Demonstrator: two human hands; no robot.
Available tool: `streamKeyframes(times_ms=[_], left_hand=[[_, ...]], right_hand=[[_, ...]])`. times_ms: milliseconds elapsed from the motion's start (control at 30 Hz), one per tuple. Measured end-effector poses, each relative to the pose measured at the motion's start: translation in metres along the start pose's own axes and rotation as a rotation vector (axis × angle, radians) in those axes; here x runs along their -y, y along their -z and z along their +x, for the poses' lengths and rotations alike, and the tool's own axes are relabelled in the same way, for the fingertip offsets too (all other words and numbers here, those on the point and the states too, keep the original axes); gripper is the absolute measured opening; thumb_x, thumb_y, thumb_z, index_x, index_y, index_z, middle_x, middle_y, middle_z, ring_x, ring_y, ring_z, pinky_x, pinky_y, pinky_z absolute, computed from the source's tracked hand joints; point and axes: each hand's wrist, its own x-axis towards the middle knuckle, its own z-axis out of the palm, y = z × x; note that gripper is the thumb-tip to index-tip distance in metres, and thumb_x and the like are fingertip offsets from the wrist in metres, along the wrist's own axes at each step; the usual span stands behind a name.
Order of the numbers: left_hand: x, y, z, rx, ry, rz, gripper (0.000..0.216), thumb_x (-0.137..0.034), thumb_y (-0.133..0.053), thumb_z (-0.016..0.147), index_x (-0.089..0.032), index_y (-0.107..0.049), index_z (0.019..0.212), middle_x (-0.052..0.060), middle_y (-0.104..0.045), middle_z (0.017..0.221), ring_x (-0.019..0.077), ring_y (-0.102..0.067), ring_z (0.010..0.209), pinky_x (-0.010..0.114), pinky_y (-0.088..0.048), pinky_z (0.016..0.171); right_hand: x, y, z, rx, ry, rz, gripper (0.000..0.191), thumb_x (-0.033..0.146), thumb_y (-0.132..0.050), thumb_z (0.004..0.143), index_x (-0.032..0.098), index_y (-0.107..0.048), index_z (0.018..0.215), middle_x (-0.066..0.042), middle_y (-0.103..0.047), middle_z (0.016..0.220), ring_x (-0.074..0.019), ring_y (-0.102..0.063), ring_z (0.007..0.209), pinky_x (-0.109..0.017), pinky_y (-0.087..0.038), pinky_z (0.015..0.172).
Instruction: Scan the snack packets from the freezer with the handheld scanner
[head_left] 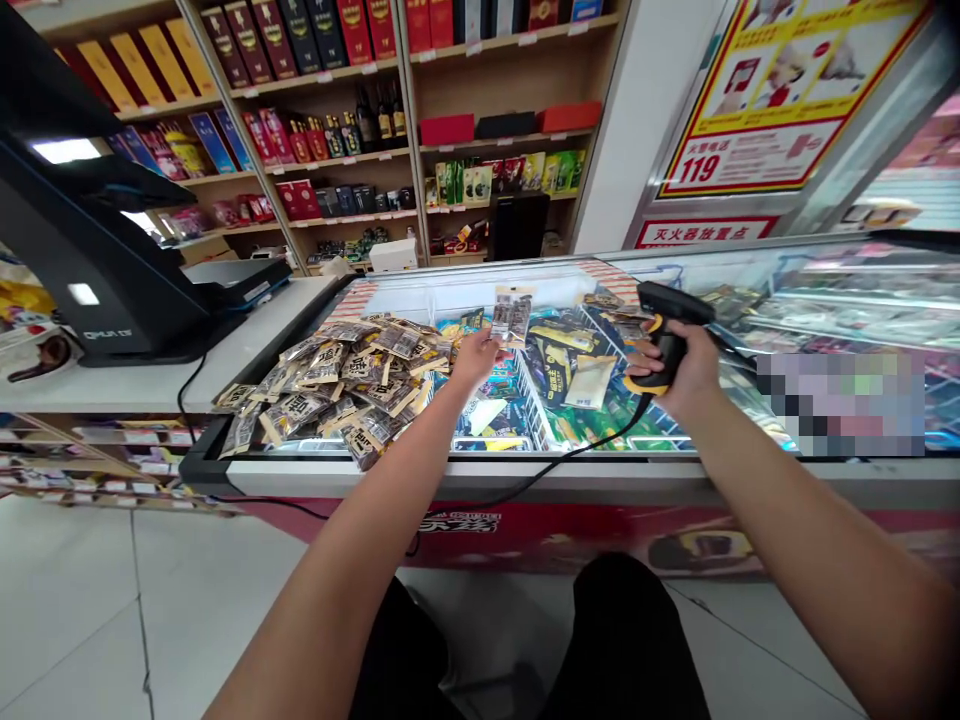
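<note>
From the head view, the left hand (474, 358) holds a snack packet (511, 312) upright above the chest freezer (525, 470), fingers pinched on its lower edge. The right hand (686, 375) has its fingers wrapped tight around a barcode scanner (667, 330), near the packet and apart from it. A pile of packets (337, 385) covers the glass lid's left end up to the rim. Bare glass lies between the hands. The white table (247, 350) adjoins on the left.
</note>
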Motion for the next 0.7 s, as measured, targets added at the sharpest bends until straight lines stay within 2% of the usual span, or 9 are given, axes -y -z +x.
streamKeyframes(times_ms=[100,200,267,300,400,467,567,700], left_hand=[[0.001,-0.002,0.003,0.017,0.004,-0.029,0.027,-0.032,-0.086,0.102,-0.021,-0.069,0.084,0.002,-0.074,0.075,0.0256,-0.086,0.088,0.042,-0.069,0.096],[0.0,-0.002,0.004,0.013,0.046,-0.084,0.022,-0.03,-0.085,0.104,-0.02,-0.071,0.09,0.001,-0.075,0.077,0.0225,-0.086,0.088,0.039,-0.068,0.099],[0.0,-0.002,0.004,-0.006,0.071,-0.136,0.012,-0.027,-0.084,0.105,-0.019,-0.075,0.103,0.001,-0.077,0.079,0.0207,-0.086,0.088,0.037,-0.067,0.102],[0.001,-0.002,0.005,-0.021,0.081,-0.169,0.014,-0.027,-0.084,0.105,-0.019,-0.077,0.114,0.0,-0.077,0.08,0.0202,-0.086,0.088,0.037,-0.067,0.103],[0.002,-0.002,0.007,-0.085,0.119,-0.275,0.044,-0.028,-0.088,0.103,-0.02,-0.073,0.144,-0.001,-0.078,0.081,0.019,-0.085,0.084,0.039,-0.068,0.104],[0.002,-0.002,0.008,-0.104,0.13,-0.335,0.043,-0.027,-0.089,0.102,-0.02,-0.074,0.142,-0.002,-0.077,0.082,0.0179,-0.084,0.083,0.039,-0.068,0.105],[0.003,-0.001,0.008,-0.088,0.113,-0.404,0.024,-0.026,-0.089,0.103,-0.02,-0.076,0.123,-0.001,-0.076,0.084,0.0158,-0.082,0.083,0.038,-0.068,0.105],[0.002,0.0,0.007,-0.126,0.133,-0.465,0.032,-0.031,-0.095,0.099,-0.021,-0.072,0.119,-0.001,-0.074,0.088,0.0149,-0.082,0.082,0.042,-0.068,0.109]], right_hand=[[-0.006,-0.013,0.007,0.029,-0.011,-0.065,0.019,0.036,-0.069,0.105,0.024,-0.067,0.091,0.008,-0.044,0.06,-0.0065,-0.029,0.048,-0.022,-0.027,0.048],[-0.012,-0.039,0.017,0.062,0.066,-0.148,0.025,0.041,-0.082,0.094,0.026,-0.063,0.092,0.008,-0.046,0.06,-0.0079,-0.035,0.045,-0.021,-0.034,0.043],[-0.016,-0.06,0.019,0.102,0.214,-0.204,0.034,0.046,-0.09,0.088,0.027,-0.063,0.096,0.008,-0.05,0.061,-0.0095,-0.04,0.044,-0.022,-0.038,0.042],[-0.02,-0.07,0.018,0.131,0.294,-0.222,0.038,0.049,-0.092,0.087,0.027,-0.063,0.098,0.008,-0.051,0.061,-0.0101,-0.043,0.044,-0.023,-0.04,0.042],[-0.037,-0.093,0.001,0.247,0.413,-0.252,0.045,0.056,-0.096,0.085,0.028,-0.067,0.103,0.008,-0.054,0.062,-0.0106,-0.046,0.043,-0.025,-0.043,0.042],[-0.051,-0.098,-0.015,0.314,0.389,-0.271,0.048,0.061,-0.097,0.086,0.028,-0.069,0.106,0.008,-0.055,0.062,-0.0105,-0.047,0.042,-0.026,-0.042,0.042],[-0.07,-0.098,-0.032,0.364,0.339,-0.305,0.051,0.067,-0.097,0.087,0.028,-0.071,0.108,0.008,-0.057,0.063,-0.01,-0.048,0.044,-0.025,-0.041,0.044],[-0.078,-0.094,-0.036,0.346,0.259,-0.341,0.056,0.07,-0.098,0.085,0.027,-0.07,0.106,0.008,-0.058,0.063,-0.0089,-0.046,0.044,-0.024,-0.042,0.045]])
